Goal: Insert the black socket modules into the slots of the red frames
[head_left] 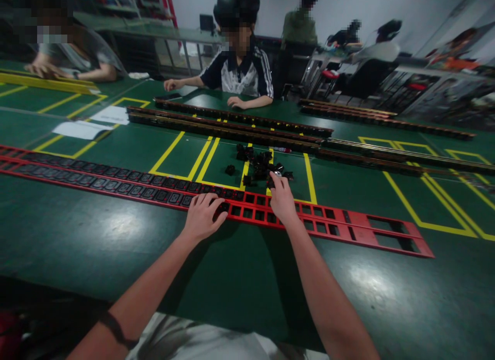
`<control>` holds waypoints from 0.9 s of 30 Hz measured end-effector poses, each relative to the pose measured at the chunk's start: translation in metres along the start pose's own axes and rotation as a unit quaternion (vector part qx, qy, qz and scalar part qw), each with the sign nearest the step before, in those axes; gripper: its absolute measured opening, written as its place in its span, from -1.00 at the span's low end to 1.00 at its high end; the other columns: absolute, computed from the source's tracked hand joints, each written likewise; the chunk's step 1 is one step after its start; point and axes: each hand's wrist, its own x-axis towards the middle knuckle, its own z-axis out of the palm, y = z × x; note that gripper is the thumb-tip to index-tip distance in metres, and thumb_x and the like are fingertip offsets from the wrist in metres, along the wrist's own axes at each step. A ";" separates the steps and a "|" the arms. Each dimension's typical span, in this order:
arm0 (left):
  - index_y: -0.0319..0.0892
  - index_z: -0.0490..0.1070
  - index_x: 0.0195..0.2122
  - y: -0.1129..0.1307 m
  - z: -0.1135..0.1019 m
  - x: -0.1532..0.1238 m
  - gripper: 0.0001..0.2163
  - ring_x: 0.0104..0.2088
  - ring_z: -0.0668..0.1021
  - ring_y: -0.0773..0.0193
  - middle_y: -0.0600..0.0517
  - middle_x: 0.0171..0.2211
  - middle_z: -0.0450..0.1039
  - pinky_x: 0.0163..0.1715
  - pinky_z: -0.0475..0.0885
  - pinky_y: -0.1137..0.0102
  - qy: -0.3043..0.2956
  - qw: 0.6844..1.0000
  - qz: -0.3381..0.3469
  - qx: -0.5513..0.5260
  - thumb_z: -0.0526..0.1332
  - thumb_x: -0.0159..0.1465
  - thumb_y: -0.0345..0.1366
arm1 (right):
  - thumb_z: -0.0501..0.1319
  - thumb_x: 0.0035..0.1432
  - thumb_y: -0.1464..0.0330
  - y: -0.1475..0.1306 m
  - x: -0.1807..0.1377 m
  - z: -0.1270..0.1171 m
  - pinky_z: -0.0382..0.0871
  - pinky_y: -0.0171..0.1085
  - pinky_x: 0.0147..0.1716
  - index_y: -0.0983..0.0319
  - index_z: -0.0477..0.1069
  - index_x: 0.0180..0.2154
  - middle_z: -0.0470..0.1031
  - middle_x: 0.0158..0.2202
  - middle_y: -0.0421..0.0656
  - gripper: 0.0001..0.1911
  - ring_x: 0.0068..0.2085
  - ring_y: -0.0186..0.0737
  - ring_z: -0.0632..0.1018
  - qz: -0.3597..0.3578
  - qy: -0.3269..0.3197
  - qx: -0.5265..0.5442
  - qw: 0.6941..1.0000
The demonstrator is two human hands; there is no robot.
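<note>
A long red frame (358, 228) with two rows of square openings lies across the green table; black sockets (149, 193) fill its left and middle openings. My left hand (203, 215) rests on the frame at the end of the filled row, thumb and fingers closed about a black socket (223, 208) in the lower row. Past the frame, my right hand (283, 197) reaches to a loose pile of black socket parts (261, 161). Its visible fingers are apart, the index stretched out at the pile's near edge. The thumb is mostly hidden.
Long dark rails (232, 128) lie across the table behind the pile, and more rails (386, 120) at the far right. White papers (81, 129) are at the left. A person (245, 71) sits opposite, both hands on the table; another person works at the far left by yellow strips (46, 81).
</note>
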 end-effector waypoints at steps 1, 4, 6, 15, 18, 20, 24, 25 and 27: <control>-0.11 0.46 0.04 0.000 0.000 0.000 -0.68 0.04 0.44 -0.01 -0.11 0.00 0.47 0.08 0.28 0.04 0.000 1.000 0.000 0.001 0.13 0.35 -0.11 | -0.06 0.26 0.50 0.001 0.000 0.001 0.47 -0.03 0.02 0.22 0.18 0.35 0.26 0.12 0.09 -0.37 0.06 0.00 0.46 -0.009 -0.001 0.000 1.000; -0.11 0.46 0.04 -0.001 0.001 0.000 -0.68 0.04 0.44 -0.02 -0.11 0.00 0.47 0.09 0.27 0.04 0.000 1.000 0.001 0.004 0.14 0.34 -0.11 | -0.05 0.19 0.56 0.004 -0.001 0.003 0.46 -0.02 0.06 0.24 0.27 0.30 0.24 0.10 0.09 -0.35 0.09 -0.01 0.43 -0.025 -0.007 -0.002 1.000; -0.11 0.46 0.04 -0.001 0.001 0.000 -0.68 0.04 0.44 -0.01 -0.11 0.00 0.47 0.09 0.27 0.05 0.001 1.000 0.001 0.007 0.14 0.35 -0.11 | -0.05 0.17 0.57 0.006 -0.001 0.004 0.46 -0.01 0.07 0.25 0.33 0.25 0.22 0.12 0.09 -0.37 0.09 0.00 0.42 -0.024 -0.009 -0.005 1.000; -0.14 0.45 0.04 0.000 0.001 0.000 -0.67 0.04 0.45 0.01 -0.11 0.00 0.47 0.09 0.27 0.07 0.002 1.000 0.004 0.015 0.14 0.35 -0.12 | 0.12 0.24 0.35 0.007 -0.001 0.007 0.53 -0.09 -0.01 0.29 0.42 0.12 0.31 0.04 0.06 -0.57 -0.06 -0.05 0.52 -0.001 0.033 0.044 0.998; -0.15 0.46 0.04 0.000 0.000 0.000 -0.67 0.03 0.45 0.01 -0.12 -0.01 0.47 0.08 0.28 0.07 0.004 1.000 0.006 0.017 0.14 0.35 -0.12 | 0.20 0.20 0.30 0.009 0.000 0.008 0.55 -0.07 -0.07 0.30 0.47 0.00 0.34 0.00 0.04 -0.64 -0.11 -0.05 0.53 0.004 0.029 0.058 0.998; -0.15 0.46 0.04 0.000 0.000 0.000 -0.67 0.03 0.45 0.00 -0.12 -0.01 0.47 0.07 0.28 0.07 0.004 1.000 0.006 0.018 0.14 0.35 -0.12 | 0.23 0.19 0.29 0.011 0.000 0.009 0.55 -0.08 -0.10 0.29 0.47 -0.06 0.35 -0.02 0.03 -0.70 -0.14 -0.07 0.53 0.007 0.029 0.065 0.997; -0.15 0.46 0.04 0.001 0.000 0.000 -0.68 0.03 0.45 0.00 -0.12 -0.01 0.47 0.07 0.29 0.07 0.004 1.000 0.003 0.018 0.14 0.35 -0.12 | 0.25 0.18 0.32 0.009 0.000 0.007 0.51 -0.08 -0.11 0.25 0.44 -0.14 0.40 -0.06 0.00 -0.79 -0.13 -0.06 0.52 0.012 0.021 0.056 0.998; -0.14 0.47 0.04 0.001 0.000 0.000 -0.68 0.03 0.45 0.00 -0.12 -0.01 0.47 0.07 0.29 0.07 0.005 1.000 0.002 0.018 0.14 0.35 -0.12 | 0.25 0.19 0.32 0.008 0.000 0.006 0.50 -0.07 -0.10 0.24 0.44 -0.15 0.42 -0.09 -0.02 -0.81 -0.12 -0.05 0.51 0.016 0.010 0.047 0.999; -0.14 0.47 0.04 0.000 0.001 0.000 -0.68 0.03 0.45 0.00 -0.12 -0.01 0.47 0.06 0.29 0.06 0.004 1.000 0.001 0.017 0.14 0.35 -0.12 | 0.25 0.20 0.33 0.006 0.000 0.004 0.46 -0.04 -0.07 0.23 0.43 -0.15 0.46 -0.14 -0.04 -0.83 -0.10 -0.02 0.50 0.024 -0.016 0.024 0.999</control>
